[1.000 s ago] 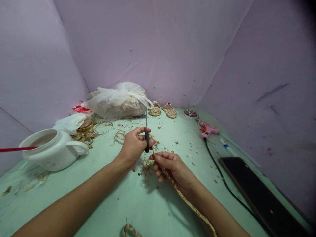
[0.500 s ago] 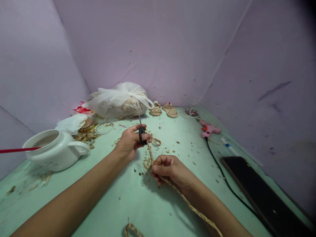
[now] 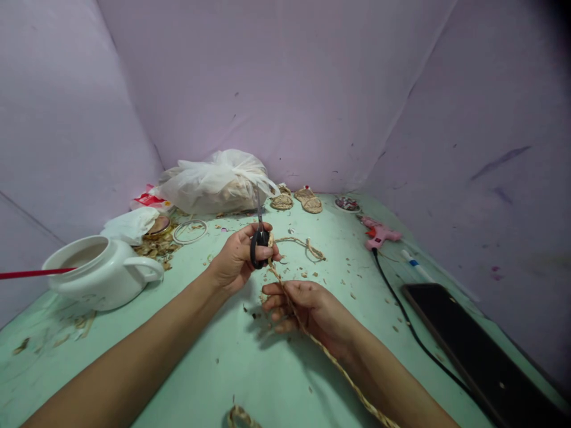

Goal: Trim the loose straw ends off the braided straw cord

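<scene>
My left hand [image 3: 241, 257] is closed around the black handles of a pair of scissors [image 3: 260, 245], whose blades point away from me. Its fingertips also pinch a braided straw cord [image 3: 332, 358]. From there the cord runs down past my right hand [image 3: 307, 309] and along the right forearm to the bottom edge. The cord passes between thumb and index finger of the right hand, the other fingers loosely spread. Beyond the left fingertips, a thin loose end of cord lies curled on the table. Another cord loop [image 3: 241, 416] shows at the bottom edge.
On the left stand a white pot [image 3: 107, 279] with a red stick and a white ring [image 3: 190, 232]. A plastic bag [image 3: 218, 181] and small woven slippers [image 3: 307, 199] sit at the back. A pink glue gun [image 3: 379, 233], its black cable and a phone [image 3: 473, 351] lie right.
My right hand's fingers have loosened and spread along the cord. The scissors have tilted more upright in my left hand, and the loose cord end beyond it has swung out to the right.
</scene>
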Demonstrator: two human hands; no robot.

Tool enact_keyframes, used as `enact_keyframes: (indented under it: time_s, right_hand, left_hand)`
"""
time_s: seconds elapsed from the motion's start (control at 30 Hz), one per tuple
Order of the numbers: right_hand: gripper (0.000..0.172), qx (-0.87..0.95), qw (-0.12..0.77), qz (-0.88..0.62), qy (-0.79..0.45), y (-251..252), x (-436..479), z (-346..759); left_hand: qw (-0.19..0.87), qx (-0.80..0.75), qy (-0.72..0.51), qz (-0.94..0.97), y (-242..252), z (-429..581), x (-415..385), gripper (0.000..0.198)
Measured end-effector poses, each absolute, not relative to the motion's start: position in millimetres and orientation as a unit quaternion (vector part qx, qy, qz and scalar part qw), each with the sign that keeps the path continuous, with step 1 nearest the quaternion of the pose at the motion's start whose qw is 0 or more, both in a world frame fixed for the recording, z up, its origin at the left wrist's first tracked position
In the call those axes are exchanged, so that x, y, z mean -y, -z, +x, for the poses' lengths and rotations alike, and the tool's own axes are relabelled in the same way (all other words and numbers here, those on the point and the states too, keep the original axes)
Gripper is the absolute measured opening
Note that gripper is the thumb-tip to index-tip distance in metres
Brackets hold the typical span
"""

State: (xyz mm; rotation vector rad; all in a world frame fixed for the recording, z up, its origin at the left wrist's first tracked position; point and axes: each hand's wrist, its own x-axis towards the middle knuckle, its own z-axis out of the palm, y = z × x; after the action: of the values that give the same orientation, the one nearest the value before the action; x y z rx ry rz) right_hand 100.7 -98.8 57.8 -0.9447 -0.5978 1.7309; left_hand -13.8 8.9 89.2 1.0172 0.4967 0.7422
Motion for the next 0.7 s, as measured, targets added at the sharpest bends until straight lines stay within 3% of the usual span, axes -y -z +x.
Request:
enact_keyframes:
  time_s: [0.13,0.27,0.43,0.6,0.7]
  right_hand:
    - [0.025,0.262,0.560,-0.426,-0.661,-57.1,98.1,101.2]
    - [0.024,0.200,0.609,-0.519,-0.566,-54.0,94.4,100.7]
    - [0.024,0.185,0.630,-0.574,-0.489,-49.0,89.2,104.6]
    - [0.023,0.151,0.680,-0.578,-0.426,-50.1,87.6,112.6]
    - [0.019,0.171,0.702,-0.559,-0.406,-52.4,87.0,115.7]
  left_hand:
    - [0.769,-0.228,-0.364,0.475,-85.7,-12.7,-12.7,0.048]
    - [0.683,-0.370,-0.346,0.526,-76.3,-11.2,-23.1,0.046]
    - [0.513,-0.388,-0.279,0.713,-82.5,-18.6,-23.4,0.032]
    - [0.229,-0.257,-0.175,0.923,-100.2,-28.2,-2.7,0.021]
    - [0.127,-0.220,-0.120,0.960,-99.9,-27.7,6.4,0.032]
